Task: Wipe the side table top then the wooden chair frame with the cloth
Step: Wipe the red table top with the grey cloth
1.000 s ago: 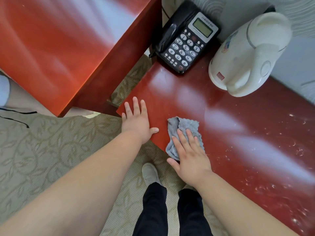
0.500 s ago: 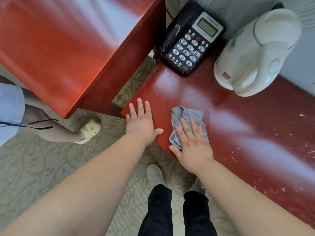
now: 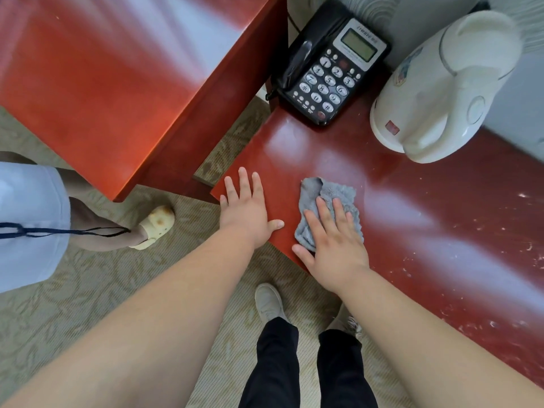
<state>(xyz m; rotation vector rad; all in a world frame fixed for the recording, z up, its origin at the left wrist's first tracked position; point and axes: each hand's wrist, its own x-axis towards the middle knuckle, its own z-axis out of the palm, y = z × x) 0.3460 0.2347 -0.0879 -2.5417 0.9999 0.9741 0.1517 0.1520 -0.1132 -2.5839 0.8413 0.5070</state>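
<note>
A crumpled grey cloth lies near the front left corner of the dark red side table top. My right hand presses flat on the cloth with straight fingers. My left hand rests flat on the table's left corner, a short way left of the cloth, with its fingers spread. White dust specks cover the table's right part. No chair frame can be made out.
A black desk phone and a cream electric kettle stand at the table's back. A taller red wooden desk fills the upper left. Another person's leg and beige shoe stand on the patterned carpet at the left. My own feet show below.
My right hand has slid the cloth a little away from the front edge. Another person's leg and shoe have come into view on the left. My left hand has stayed on the corner.
</note>
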